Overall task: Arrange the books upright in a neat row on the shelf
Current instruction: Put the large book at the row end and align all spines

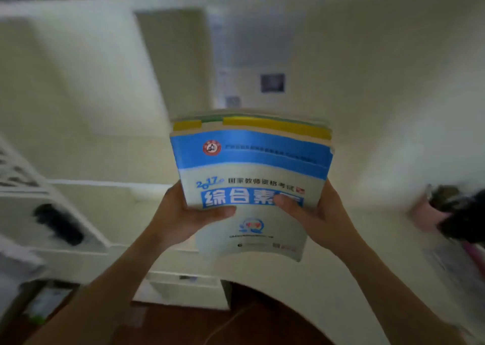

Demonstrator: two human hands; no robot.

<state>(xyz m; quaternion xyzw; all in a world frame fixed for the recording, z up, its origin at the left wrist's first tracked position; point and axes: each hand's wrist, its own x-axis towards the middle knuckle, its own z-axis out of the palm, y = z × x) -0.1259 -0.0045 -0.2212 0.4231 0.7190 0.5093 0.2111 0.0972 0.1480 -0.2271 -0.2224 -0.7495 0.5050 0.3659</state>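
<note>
Blurred white walls and a shelf [78, 1] overhead frame two hands — left hand [183, 213], right hand [317, 211] — each grip clamped on a stack of books [252, 161], long axis pointing away; three covers seem visible.

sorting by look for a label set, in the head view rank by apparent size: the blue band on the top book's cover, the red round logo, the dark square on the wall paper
1. Blue band, largest.
2. Dark square.
3. Red round logo, slightly smaller; the book is nearer the camera, so true sizes stay unsure.
</note>
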